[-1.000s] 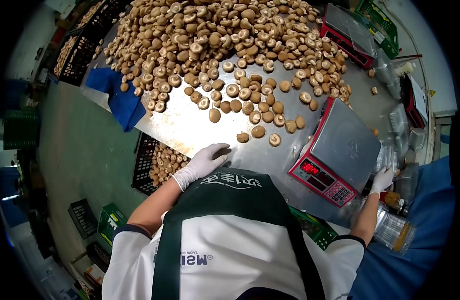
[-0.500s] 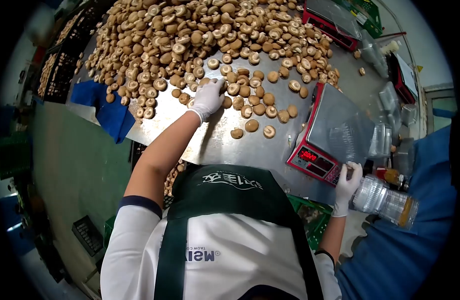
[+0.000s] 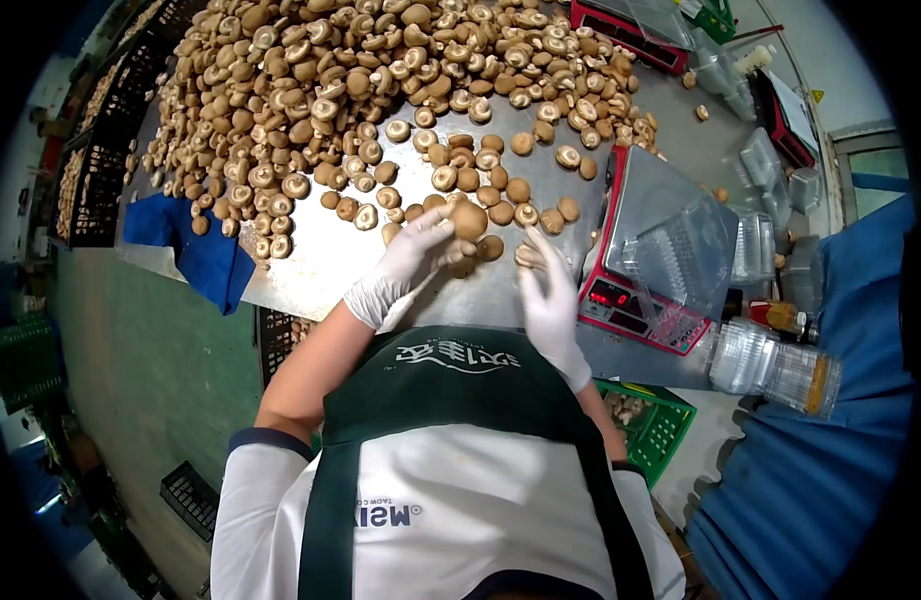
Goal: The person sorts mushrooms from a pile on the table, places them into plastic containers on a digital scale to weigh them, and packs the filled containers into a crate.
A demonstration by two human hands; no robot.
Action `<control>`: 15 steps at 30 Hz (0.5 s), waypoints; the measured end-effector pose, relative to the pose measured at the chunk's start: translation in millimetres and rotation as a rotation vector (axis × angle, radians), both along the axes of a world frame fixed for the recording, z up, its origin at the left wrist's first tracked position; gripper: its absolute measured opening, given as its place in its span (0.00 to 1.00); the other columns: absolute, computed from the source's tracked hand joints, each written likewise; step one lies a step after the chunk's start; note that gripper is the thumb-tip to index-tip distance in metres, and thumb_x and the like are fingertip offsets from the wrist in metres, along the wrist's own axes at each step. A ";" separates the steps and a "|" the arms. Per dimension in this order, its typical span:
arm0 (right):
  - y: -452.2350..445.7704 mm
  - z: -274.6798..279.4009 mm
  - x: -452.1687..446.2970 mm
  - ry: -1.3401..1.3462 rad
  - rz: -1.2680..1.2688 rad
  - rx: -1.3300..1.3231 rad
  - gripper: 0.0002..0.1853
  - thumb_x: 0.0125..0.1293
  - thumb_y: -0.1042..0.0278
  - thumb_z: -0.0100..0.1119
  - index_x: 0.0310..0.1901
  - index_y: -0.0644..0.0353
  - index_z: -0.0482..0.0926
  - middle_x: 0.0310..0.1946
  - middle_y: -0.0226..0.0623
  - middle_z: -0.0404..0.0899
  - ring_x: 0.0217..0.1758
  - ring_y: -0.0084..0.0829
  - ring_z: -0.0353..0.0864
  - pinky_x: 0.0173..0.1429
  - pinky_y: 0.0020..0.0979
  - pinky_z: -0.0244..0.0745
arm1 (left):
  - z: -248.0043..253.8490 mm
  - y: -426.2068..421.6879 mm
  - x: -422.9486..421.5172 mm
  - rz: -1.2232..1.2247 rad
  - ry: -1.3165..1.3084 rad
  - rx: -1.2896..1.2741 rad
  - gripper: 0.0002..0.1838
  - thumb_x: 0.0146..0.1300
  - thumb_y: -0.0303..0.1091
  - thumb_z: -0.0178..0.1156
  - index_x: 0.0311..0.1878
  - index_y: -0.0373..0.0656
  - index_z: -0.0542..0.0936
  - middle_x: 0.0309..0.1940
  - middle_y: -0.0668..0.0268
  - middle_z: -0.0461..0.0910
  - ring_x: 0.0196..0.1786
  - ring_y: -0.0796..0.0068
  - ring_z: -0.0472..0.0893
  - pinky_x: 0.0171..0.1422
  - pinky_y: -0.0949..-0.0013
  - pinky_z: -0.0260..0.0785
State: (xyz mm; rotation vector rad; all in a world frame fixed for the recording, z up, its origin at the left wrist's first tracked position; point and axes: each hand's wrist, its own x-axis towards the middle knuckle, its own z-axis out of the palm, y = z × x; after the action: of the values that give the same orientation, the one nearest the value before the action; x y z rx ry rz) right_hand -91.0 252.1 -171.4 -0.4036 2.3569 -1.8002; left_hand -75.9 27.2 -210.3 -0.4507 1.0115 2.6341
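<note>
My left hand (image 3: pixel 418 258), in a white glove, is closed on a brown-capped mushroom (image 3: pixel 469 219) above the steel table. Another mushroom (image 3: pixel 489 248) lies just beyond its fingertips. My right hand (image 3: pixel 548 285), gloved as well, is low over the table to the right. Its thumb and forefinger are spread apart, beside a small mushroom partly hidden by the fingers. Loose mushrooms (image 3: pixel 498 178) lie scattered in front of both hands. At the right, a clear plastic box (image 3: pixel 680 265) rests on a red scale (image 3: pixel 608 262) with lit red digits.
A large heap of mushrooms (image 3: pixel 310 80) covers the far side of the table. Stacked clear boxes (image 3: pixel 750 360) stand right of the scale. A blue cloth (image 3: pixel 195 245) hangs over the left edge. A green crate (image 3: pixel 660 425) sits below the table, and another red scale (image 3: pixel 635 35) stands farther back.
My left hand has drawn back from the scattered mushrooms with one in its fingers. My right hand has left the scale's front corner and come over the table. The view has shifted slightly.
</note>
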 end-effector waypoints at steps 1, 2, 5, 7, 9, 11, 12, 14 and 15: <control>-17.1 18.7 0.4 0.006 0.002 0.018 0.29 0.62 0.79 0.61 0.66 0.61 0.70 0.60 0.44 0.74 0.59 0.36 0.77 0.64 0.33 0.71 | 5.2 8.1 4.7 -0.034 0.012 0.016 0.21 0.73 0.31 0.54 0.67 0.39 0.67 0.47 0.61 0.81 0.42 0.75 0.84 0.49 0.76 0.78; -25.1 12.5 -4.7 0.107 0.068 0.040 0.29 0.61 0.78 0.63 0.66 0.61 0.71 0.60 0.44 0.74 0.60 0.37 0.77 0.63 0.33 0.71 | 1.5 13.4 11.1 -0.081 0.012 0.023 0.23 0.73 0.32 0.55 0.68 0.40 0.67 0.48 0.62 0.81 0.42 0.77 0.83 0.49 0.77 0.77; -21.4 -3.8 -5.7 0.048 0.182 0.071 0.30 0.59 0.77 0.65 0.64 0.60 0.73 0.59 0.45 0.75 0.60 0.38 0.76 0.64 0.31 0.71 | 11.5 34.0 28.3 -0.148 0.011 -0.040 0.26 0.72 0.34 0.57 0.70 0.40 0.64 0.52 0.64 0.78 0.45 0.79 0.81 0.52 0.77 0.76; -6.7 17.1 -5.1 0.021 0.109 0.076 0.26 0.61 0.77 0.63 0.63 0.61 0.74 0.57 0.43 0.77 0.59 0.37 0.78 0.64 0.31 0.71 | 32.9 36.8 30.6 -0.214 -0.004 0.067 0.28 0.72 0.34 0.58 0.72 0.41 0.62 0.52 0.63 0.78 0.47 0.77 0.81 0.56 0.74 0.74; 26.5 23.7 -14.8 0.200 -0.093 0.158 0.25 0.63 0.78 0.61 0.63 0.62 0.73 0.57 0.44 0.76 0.59 0.35 0.77 0.64 0.32 0.71 | 30.1 33.3 33.8 -0.233 -0.011 -0.084 0.28 0.72 0.34 0.57 0.72 0.39 0.63 0.55 0.59 0.77 0.53 0.73 0.79 0.60 0.71 0.72; 68.0 33.3 -29.3 0.291 -0.372 0.220 0.25 0.63 0.79 0.60 0.63 0.61 0.73 0.57 0.44 0.75 0.59 0.36 0.77 0.63 0.33 0.72 | 18.7 25.8 41.4 -0.262 -0.005 -0.308 0.27 0.73 0.34 0.56 0.71 0.39 0.64 0.56 0.58 0.77 0.56 0.72 0.78 0.63 0.70 0.70; 89.5 36.6 -36.4 0.258 -0.419 0.274 0.25 0.63 0.79 0.60 0.63 0.61 0.73 0.56 0.43 0.76 0.59 0.36 0.77 0.63 0.33 0.72 | 1.0 22.9 47.4 -0.285 0.005 -0.453 0.26 0.73 0.34 0.56 0.71 0.39 0.65 0.57 0.58 0.77 0.56 0.72 0.78 0.64 0.70 0.69; 131.8 31.3 -51.0 0.211 -0.416 0.440 0.26 0.63 0.78 0.61 0.64 0.60 0.73 0.55 0.43 0.76 0.58 0.39 0.77 0.63 0.35 0.72 | -6.3 18.9 55.5 -0.378 0.006 -0.873 0.26 0.72 0.35 0.57 0.70 0.40 0.67 0.56 0.59 0.78 0.60 0.72 0.77 0.65 0.69 0.69; 148.8 23.4 -58.5 0.197 -0.367 0.552 0.26 0.62 0.78 0.62 0.64 0.59 0.72 0.55 0.43 0.76 0.58 0.40 0.77 0.63 0.35 0.72 | -12.2 19.4 59.8 -0.370 -0.009 -0.869 0.26 0.71 0.35 0.57 0.70 0.40 0.68 0.56 0.59 0.78 0.61 0.70 0.77 0.66 0.68 0.68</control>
State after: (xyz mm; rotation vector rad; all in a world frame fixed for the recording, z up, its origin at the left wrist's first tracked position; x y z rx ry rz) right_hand -149.4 400.9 -148.0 -0.0757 3.0836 -1.1646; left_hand -16.1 46.6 -222.4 -0.3855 1.9900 1.7660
